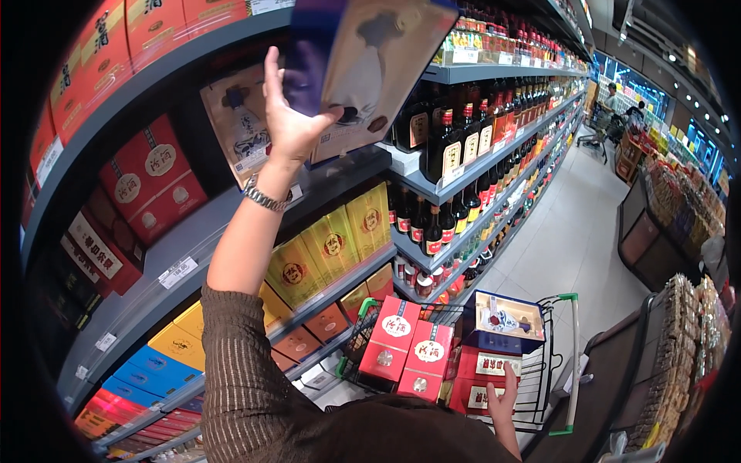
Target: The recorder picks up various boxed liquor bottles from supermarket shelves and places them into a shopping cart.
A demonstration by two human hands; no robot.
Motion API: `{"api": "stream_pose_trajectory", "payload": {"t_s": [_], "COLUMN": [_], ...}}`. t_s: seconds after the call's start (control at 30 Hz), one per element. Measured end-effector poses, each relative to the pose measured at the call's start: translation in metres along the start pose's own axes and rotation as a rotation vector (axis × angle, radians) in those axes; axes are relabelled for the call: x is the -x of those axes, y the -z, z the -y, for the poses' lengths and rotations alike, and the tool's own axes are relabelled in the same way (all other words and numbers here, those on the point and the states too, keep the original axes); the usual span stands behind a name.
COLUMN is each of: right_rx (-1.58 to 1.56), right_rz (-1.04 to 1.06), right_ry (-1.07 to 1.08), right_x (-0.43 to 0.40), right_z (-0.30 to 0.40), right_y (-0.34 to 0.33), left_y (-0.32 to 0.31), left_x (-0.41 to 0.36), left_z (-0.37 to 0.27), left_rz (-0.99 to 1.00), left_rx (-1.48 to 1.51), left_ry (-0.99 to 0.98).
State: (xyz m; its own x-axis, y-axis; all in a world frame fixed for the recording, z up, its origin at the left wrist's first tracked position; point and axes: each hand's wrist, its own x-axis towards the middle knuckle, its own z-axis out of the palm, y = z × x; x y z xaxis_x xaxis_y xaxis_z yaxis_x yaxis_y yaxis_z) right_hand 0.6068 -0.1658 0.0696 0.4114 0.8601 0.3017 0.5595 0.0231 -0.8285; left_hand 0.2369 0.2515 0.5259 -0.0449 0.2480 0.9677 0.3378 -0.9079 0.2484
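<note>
My left hand [298,127], with a metal-banded watch [265,194] on the wrist, is raised at the shelf. It grips a blue liquor gift box [370,75] by its lower side, thumb across the front; the box is tilted and its top is cut off by the view. A similar box with a bottle picture [234,124] stands on the shelf behind that hand. My right hand [502,399] is low at the cart, fingers apart and holding nothing. It is in front of the red boxes with white labels [489,370]; whether it touches them I cannot tell.
The shopping cart [573,359] also carries tall red liquor boxes [393,333] and a blue bottle box [506,321]. Shelves [220,226] of boxed liquor stand left, dark bottles [463,139] ahead. Packaged goods [666,353] line the right side. People [611,101] are far down the aisle.
</note>
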Motion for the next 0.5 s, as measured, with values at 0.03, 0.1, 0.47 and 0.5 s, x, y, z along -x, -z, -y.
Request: {"api": "stream_pose_trajectory", "payload": {"t_s": [0.03, 0.1, 0.47, 0.5], "right_rx": [-0.01, -0.08, -0.926, -0.955], "right_rz": [-0.012, 0.015, 0.315, 0.334], "right_ry": [0.025, 0.033, 0.24, 0.218], "right_x": [-0.006, -0.034, -0.179, -0.181], "right_z": [0.007, 0.046, 0.201, 0.199], "right_y": [0.001, 0.005, 0.003, 0.0], "left_y": [-0.003, -0.006, -0.039, -0.048], "left_x": [-0.001, 0.005, 0.159, 0.18], "left_z": [-0.011, -0.057, -0.102, -0.104], "left_rz": [0.048, 0.051, 0.355, 0.392], "left_rx": [0.256, 0.567, 1.601, 1.546], "left_ry": [0.067, 0.291, 1.358, 1.393]}}
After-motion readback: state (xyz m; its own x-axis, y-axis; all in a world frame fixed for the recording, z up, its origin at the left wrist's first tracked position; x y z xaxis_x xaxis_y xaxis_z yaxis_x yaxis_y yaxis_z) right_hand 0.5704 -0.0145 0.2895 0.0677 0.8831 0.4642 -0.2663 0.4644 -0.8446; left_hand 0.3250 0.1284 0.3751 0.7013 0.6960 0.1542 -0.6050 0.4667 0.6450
